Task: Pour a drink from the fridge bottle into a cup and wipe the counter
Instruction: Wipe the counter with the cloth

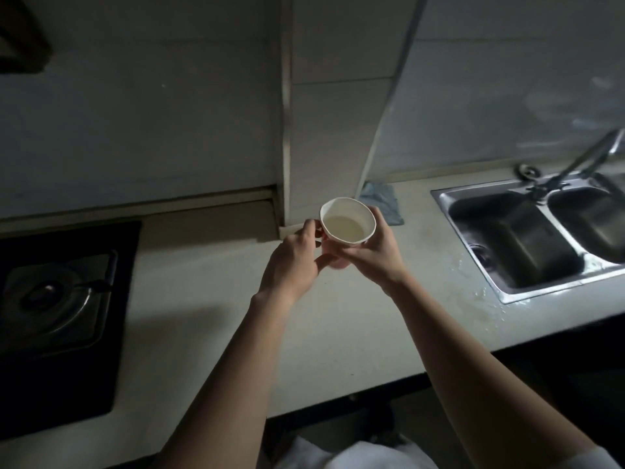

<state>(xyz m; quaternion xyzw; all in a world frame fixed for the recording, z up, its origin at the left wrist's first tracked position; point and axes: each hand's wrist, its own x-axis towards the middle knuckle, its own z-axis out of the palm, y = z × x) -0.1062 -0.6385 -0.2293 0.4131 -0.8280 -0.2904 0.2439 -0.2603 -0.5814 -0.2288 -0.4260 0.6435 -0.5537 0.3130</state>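
A white paper cup [348, 222] with pale liquid inside is held above the light counter [209, 299], near the wall corner. My left hand [297, 258] grips its left side and lower part. My right hand [375, 248] wraps its right side and base. The cup's rim is slightly squeezed out of round. A blue-grey cloth [384, 201] lies crumpled on the counter just behind the cup, against the wall. No bottle is in view.
A steel double sink [527, 238] with a tap [588, 160] sits at the right; water is spilled on the counter at its front-left corner [473, 296]. A black gas hob [57, 299] fills the left. A tiled pillar [338, 113] juts out behind the cup.
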